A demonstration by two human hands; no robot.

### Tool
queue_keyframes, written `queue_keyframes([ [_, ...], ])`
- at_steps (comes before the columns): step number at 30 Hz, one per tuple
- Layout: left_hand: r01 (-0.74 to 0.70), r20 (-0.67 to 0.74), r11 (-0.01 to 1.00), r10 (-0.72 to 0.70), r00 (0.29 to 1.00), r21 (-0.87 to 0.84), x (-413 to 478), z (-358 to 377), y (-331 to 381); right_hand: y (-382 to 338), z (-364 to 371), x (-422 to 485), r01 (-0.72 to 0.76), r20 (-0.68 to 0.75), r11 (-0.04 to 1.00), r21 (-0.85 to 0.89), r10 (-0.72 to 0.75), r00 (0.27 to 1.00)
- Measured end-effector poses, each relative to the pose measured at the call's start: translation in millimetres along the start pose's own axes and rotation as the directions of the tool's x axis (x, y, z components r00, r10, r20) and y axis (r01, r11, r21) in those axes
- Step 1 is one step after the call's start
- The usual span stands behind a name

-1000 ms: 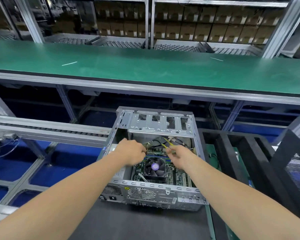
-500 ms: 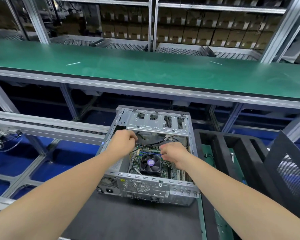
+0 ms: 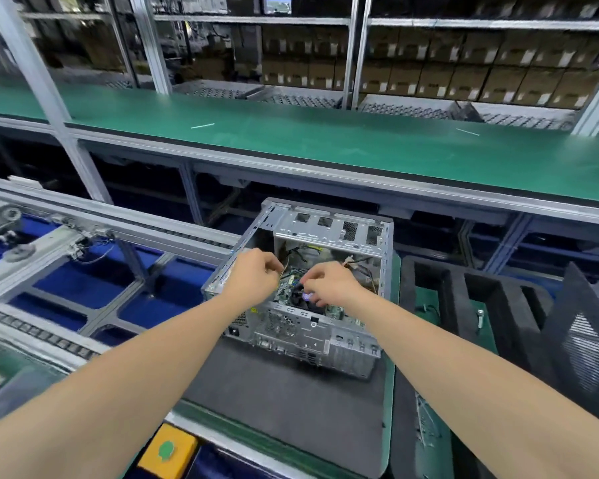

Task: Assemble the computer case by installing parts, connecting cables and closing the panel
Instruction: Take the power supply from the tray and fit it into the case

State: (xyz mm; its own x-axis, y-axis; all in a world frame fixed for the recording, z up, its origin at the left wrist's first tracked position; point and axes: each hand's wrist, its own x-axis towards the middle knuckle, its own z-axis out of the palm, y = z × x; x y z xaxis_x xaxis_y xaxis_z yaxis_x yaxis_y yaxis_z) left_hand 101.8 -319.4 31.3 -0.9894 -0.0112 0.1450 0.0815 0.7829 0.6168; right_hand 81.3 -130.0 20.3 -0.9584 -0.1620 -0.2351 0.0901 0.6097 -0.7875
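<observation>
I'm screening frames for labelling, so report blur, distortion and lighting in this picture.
Head view: wide-angle distortion bows the green bench and tilts the shelf posts; slight blur smears the cables in the computer case and the fingers of the left hand and right hand, so their grip is unreadable; light is even, no harsh glare, dark under the bench.

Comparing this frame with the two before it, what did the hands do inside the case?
The right hand moved in from the cables over the CPU fan, now hiding most of it, fingers curled; what they pinch is unclear. The left hand stayed at the left of the opening, gripping a cable. The computer case stayed open on its mat; only the camera view shifted.
</observation>
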Motion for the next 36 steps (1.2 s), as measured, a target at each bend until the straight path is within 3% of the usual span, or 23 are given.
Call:
queue_keyframes([
  [6, 0.132, -0.091, 0.990, -0.136, 0.987, -0.054, -39.3, -18.3, -9.7, -23.2, 18.0, -15.8, 0.161, -0.051, 0.987, -0.023, -0.162, 0.985],
  [14, 0.345, -0.106, 0.924, -0.365, 0.925, -0.166, -89.5, -54.1, -57.5, -75.8, 79.2, -45.1, 0.339, 0.069, 0.940, 0.044, -0.342, 0.937],
  [26, 0.532, -0.148, 0.741, -0.630, 0.763, -0.411, -181.7, -106.4, -176.2, -134.5, 253.3, -64.4, 0.359, 0.347, 0.933, -0.002, -0.336, 0.875],
  [36, 0.586, -0.124, 0.682, -0.691, 0.712, -0.438, -246.8, -177.4, -294.0, -168.4, 379.1, -85.0, 0.222, 0.417, 0.975, 0.002, -0.202, 0.886],
])
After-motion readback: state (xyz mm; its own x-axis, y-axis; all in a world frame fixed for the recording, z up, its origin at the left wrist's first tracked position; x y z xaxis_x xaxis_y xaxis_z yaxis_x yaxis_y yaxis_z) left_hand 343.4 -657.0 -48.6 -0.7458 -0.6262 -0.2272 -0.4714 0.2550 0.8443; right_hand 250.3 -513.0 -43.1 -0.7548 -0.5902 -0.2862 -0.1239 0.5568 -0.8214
